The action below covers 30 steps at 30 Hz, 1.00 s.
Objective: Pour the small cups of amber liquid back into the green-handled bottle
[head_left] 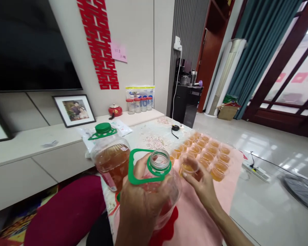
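Observation:
My left hand is wrapped round the neck of a clear plastic jug, whose mouth is uncapped and which has a green handle. In my right hand is a small clear plastic cup with amber liquid in it, pinched at its side close to the jug. Past it, rows of similar cups of amber liquid stand on a pink cloth. Left of my left hand stands a large jug of reddish-brown liquid, closed with a green cap.
A black tape measure lies on the flowered tablecloth. Behind runs a white cabinet with a framed photo, a red pot and several red-lidded jars. A power strip lies on the floor at right.

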### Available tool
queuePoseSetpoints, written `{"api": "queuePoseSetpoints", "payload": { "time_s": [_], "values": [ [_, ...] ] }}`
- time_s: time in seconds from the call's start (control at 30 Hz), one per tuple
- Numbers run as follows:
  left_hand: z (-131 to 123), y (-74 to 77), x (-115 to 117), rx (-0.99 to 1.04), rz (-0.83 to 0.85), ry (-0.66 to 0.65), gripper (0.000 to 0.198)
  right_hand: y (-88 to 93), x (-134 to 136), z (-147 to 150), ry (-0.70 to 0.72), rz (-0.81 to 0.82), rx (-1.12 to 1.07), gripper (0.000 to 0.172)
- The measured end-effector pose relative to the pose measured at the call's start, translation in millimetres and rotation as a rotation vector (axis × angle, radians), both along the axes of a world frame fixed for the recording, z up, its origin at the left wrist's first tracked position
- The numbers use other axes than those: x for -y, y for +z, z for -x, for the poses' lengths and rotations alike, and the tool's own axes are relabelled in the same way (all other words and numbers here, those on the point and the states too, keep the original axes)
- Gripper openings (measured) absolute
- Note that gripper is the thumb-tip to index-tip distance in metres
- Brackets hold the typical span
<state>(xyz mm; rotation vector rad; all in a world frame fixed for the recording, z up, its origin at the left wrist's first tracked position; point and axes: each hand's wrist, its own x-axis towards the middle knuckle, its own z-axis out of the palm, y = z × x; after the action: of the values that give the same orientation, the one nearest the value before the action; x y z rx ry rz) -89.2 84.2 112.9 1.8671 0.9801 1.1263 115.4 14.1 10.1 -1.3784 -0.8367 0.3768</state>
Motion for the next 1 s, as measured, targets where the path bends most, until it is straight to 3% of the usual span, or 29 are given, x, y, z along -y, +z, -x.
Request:
{"api": "queuePoseSetpoints", "payload": {
  "time_s": [0.13,0.27,0.4,0.6,1.0],
  "values": [
    [-3.8,-2.3,0.5,-0.007,0.061,-0.014,0.027,60.8,0.2,-7.8,0.106,-0.058,0.171,0.063],
    [-10.1,-2.9,0.9,0.016,0.073,0.053,0.031,118.3,-5.7,-10.5,0.112,-0.15,0.706,0.055],
    [-14.1,-0.8,1.9,0.052,0.067,0.06,0.034,155.8,-11.7,-5.6,0.171,-0.194,0.983,0.051],
    [-12.2,3.6,3.6,0.071,0.054,0.045,0.033,173.7,-18.5,-2.4,0.21,-0.297,1.255,0.05],
    [-12.9,6.7,3.9,0.019,0.116,0.071,0.041,193.9,-20.0,1.9,0.291,-0.32,1.402,0.049]
  ]
}}
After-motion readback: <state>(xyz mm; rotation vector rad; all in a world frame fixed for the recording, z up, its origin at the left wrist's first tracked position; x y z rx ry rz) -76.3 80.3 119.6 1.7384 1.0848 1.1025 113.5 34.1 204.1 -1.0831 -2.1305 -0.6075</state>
